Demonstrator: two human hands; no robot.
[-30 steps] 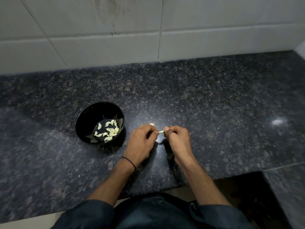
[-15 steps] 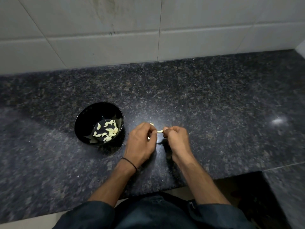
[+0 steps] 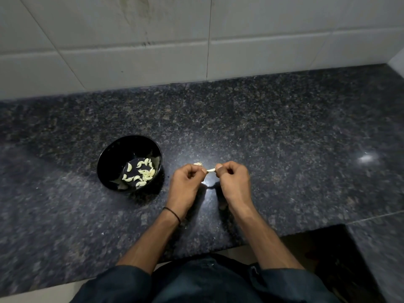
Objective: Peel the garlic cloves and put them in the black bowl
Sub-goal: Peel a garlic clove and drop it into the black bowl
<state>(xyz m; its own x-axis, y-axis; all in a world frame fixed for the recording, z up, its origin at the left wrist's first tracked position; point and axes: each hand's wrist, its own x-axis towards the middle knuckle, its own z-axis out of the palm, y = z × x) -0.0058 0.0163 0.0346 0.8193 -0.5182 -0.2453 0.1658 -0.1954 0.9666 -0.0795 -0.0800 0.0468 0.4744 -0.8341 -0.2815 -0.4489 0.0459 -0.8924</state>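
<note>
The garlic clove point(image 3: 211, 170) was pinched at its ends by curled fingers point(image 3: 193, 169) of left hand point(image 3: 187, 182) and right hand point(image 3: 235, 182), over the granite surface point(image 3: 284, 138). The black bowl point(image 3: 109, 154), with peeled cloves point(image 3: 142, 171) inside, was recorded beside left hand.

I'm looking down on a dark speckled granite countertop point(image 3: 284, 138) that runs back to a wall of white tiles point(image 3: 109, 62). One tile carries a greyish streak point(image 3: 133, 12). A bright glare spot point(image 3: 367, 159) sits on the stone at right. A dark recess point(image 3: 323, 248) opens at lower right.
</note>
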